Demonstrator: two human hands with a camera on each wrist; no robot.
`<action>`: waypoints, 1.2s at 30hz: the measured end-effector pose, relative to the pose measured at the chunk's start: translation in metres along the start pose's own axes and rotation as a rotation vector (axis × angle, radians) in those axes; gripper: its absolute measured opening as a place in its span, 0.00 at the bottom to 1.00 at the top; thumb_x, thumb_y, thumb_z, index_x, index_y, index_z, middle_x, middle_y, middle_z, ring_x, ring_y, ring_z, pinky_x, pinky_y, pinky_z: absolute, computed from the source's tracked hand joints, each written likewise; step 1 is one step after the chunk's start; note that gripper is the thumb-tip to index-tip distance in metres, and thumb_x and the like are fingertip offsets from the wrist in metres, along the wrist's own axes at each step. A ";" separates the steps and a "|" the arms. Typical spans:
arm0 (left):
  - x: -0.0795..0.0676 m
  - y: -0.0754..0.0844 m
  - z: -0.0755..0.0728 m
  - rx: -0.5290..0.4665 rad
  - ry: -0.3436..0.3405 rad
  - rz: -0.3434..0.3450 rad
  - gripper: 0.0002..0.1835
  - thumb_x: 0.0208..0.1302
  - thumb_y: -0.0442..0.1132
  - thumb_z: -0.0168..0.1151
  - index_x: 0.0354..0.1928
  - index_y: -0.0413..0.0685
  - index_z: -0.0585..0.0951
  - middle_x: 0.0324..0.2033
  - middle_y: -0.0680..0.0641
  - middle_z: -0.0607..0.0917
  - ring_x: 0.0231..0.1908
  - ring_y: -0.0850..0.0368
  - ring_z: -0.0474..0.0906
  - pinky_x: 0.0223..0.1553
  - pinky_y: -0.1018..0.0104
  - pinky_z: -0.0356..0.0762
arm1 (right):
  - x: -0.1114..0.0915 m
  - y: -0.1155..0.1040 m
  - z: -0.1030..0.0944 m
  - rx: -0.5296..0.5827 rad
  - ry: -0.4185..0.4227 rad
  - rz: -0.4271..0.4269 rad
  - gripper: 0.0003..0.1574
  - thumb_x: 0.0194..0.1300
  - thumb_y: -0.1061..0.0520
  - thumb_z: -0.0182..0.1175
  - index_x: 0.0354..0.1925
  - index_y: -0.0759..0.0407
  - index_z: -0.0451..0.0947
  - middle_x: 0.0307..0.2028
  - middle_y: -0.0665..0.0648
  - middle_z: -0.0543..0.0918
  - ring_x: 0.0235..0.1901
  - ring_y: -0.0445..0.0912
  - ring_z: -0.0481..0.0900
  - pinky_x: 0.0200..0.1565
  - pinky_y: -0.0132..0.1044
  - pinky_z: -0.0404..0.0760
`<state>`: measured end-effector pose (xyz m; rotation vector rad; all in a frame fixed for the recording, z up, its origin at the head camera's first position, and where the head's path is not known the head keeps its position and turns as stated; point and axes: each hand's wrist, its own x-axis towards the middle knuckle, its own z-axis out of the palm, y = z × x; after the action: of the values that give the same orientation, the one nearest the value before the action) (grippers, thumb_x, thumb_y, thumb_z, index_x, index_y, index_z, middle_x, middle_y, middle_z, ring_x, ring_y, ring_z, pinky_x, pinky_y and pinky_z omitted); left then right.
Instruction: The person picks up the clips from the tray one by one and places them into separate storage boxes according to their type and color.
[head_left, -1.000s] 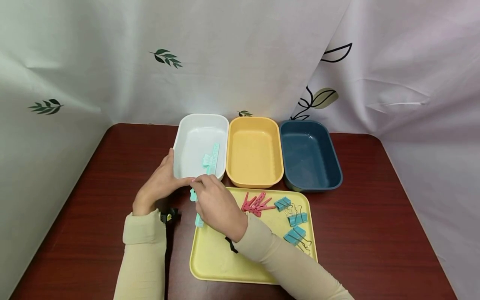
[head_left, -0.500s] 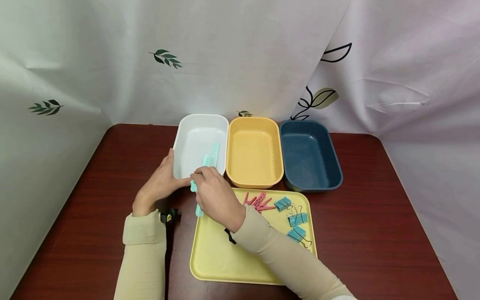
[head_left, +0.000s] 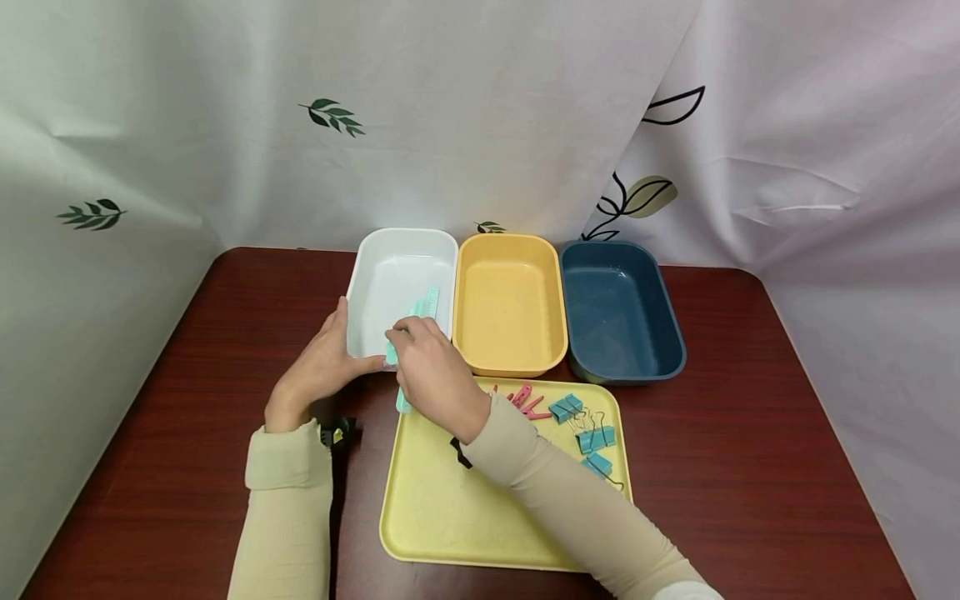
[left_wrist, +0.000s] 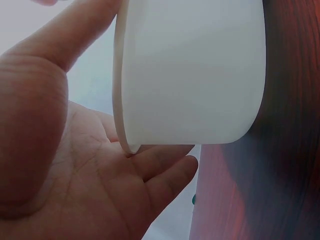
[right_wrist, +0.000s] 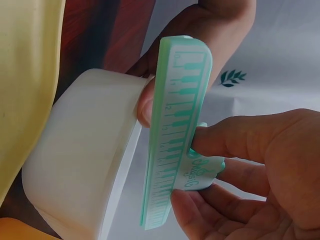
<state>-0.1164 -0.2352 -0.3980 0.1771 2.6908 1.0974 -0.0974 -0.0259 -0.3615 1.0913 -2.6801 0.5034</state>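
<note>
In the head view my left hand spreads around the near left corner of a white bin. Its fingers lie along the bin's side and its thumb along the front, at the rim. My right hand pinches a mint-green ruler clip just over the front edge of that bin. The right wrist view shows printed scale marks on the clip and its handle between my thumb and fingers. Another mint ruler clip lies inside the white bin, partly covered by my right hand.
A yellow bin and a dark blue bin stand in a row to the right. In front, a pale yellow tray holds pink clothespins and teal binder clips. A patterned cloth hangs behind the table.
My right hand has moved forward with the ruler clip, from above the tray's left edge to over the white bin's front rim. The left hand stays in place.
</note>
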 end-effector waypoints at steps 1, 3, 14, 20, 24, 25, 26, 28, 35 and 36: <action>0.000 0.000 0.000 0.003 -0.002 -0.001 0.66 0.62 0.53 0.71 0.76 0.34 0.27 0.77 0.30 0.39 0.74 0.34 0.47 0.69 0.37 0.56 | 0.001 0.000 0.000 0.002 -0.002 0.004 0.19 0.67 0.64 0.61 0.56 0.68 0.81 0.54 0.61 0.81 0.54 0.53 0.77 0.57 0.34 0.77; 0.000 0.000 0.000 0.009 -0.006 -0.003 0.68 0.61 0.55 0.71 0.76 0.34 0.27 0.77 0.30 0.39 0.75 0.34 0.46 0.69 0.37 0.55 | 0.003 0.001 0.000 0.004 -0.005 0.008 0.18 0.69 0.63 0.61 0.56 0.68 0.81 0.55 0.62 0.81 0.54 0.53 0.77 0.57 0.34 0.77; -0.001 0.001 0.000 0.002 -0.009 -0.001 0.71 0.59 0.60 0.72 0.76 0.38 0.26 0.78 0.32 0.38 0.74 0.35 0.47 0.69 0.36 0.56 | 0.014 0.004 0.002 -0.012 -0.002 0.025 0.18 0.71 0.64 0.58 0.56 0.67 0.80 0.55 0.62 0.81 0.55 0.54 0.77 0.59 0.33 0.75; -0.001 0.001 -0.001 0.006 -0.019 -0.006 0.70 0.59 0.61 0.71 0.76 0.38 0.26 0.78 0.32 0.37 0.75 0.35 0.45 0.69 0.37 0.55 | 0.021 0.006 0.002 -0.015 -0.004 0.032 0.18 0.71 0.65 0.56 0.57 0.68 0.80 0.56 0.62 0.80 0.55 0.54 0.77 0.58 0.33 0.76; -0.001 0.000 -0.002 0.007 -0.020 -0.008 0.70 0.59 0.61 0.71 0.76 0.38 0.26 0.78 0.32 0.37 0.75 0.35 0.46 0.70 0.37 0.54 | 0.024 0.007 0.003 -0.014 -0.007 0.031 0.18 0.72 0.65 0.55 0.57 0.68 0.80 0.56 0.63 0.80 0.55 0.54 0.77 0.58 0.33 0.76; -0.002 0.000 -0.002 0.006 -0.019 -0.008 0.70 0.59 0.61 0.71 0.76 0.38 0.26 0.78 0.32 0.38 0.75 0.35 0.46 0.70 0.38 0.54 | 0.026 0.008 0.003 -0.011 -0.007 0.031 0.18 0.72 0.65 0.54 0.57 0.68 0.80 0.56 0.63 0.80 0.55 0.54 0.77 0.58 0.33 0.76; -0.002 0.000 -0.002 0.007 -0.019 -0.008 0.70 0.59 0.61 0.71 0.76 0.38 0.26 0.78 0.32 0.38 0.75 0.35 0.46 0.70 0.38 0.54 | 0.027 0.008 0.004 -0.010 -0.008 0.034 0.19 0.72 0.65 0.53 0.57 0.68 0.80 0.56 0.63 0.80 0.55 0.54 0.77 0.58 0.33 0.76; -0.002 0.000 -0.002 0.004 -0.021 -0.009 0.70 0.59 0.61 0.71 0.76 0.38 0.26 0.78 0.32 0.38 0.75 0.35 0.47 0.70 0.38 0.54 | 0.029 0.009 0.004 -0.010 -0.010 0.040 0.19 0.73 0.65 0.52 0.58 0.68 0.79 0.57 0.63 0.80 0.55 0.54 0.76 0.58 0.32 0.76; -0.002 0.000 -0.003 0.004 -0.021 -0.009 0.70 0.59 0.60 0.72 0.77 0.38 0.27 0.78 0.32 0.37 0.75 0.35 0.47 0.70 0.37 0.55 | 0.036 0.013 0.007 0.004 -0.010 0.052 0.19 0.73 0.66 0.52 0.58 0.69 0.79 0.57 0.63 0.79 0.55 0.55 0.76 0.57 0.32 0.76; -0.002 -0.001 -0.003 0.004 -0.019 -0.007 0.70 0.59 0.60 0.72 0.77 0.38 0.27 0.78 0.33 0.38 0.74 0.35 0.48 0.69 0.37 0.55 | 0.037 0.014 0.007 0.006 -0.011 0.053 0.19 0.73 0.66 0.52 0.58 0.69 0.79 0.57 0.63 0.79 0.56 0.55 0.76 0.57 0.32 0.76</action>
<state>-0.1152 -0.2380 -0.3960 0.1784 2.6749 1.0827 -0.1335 -0.0429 -0.3599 1.0295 -2.7248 0.5161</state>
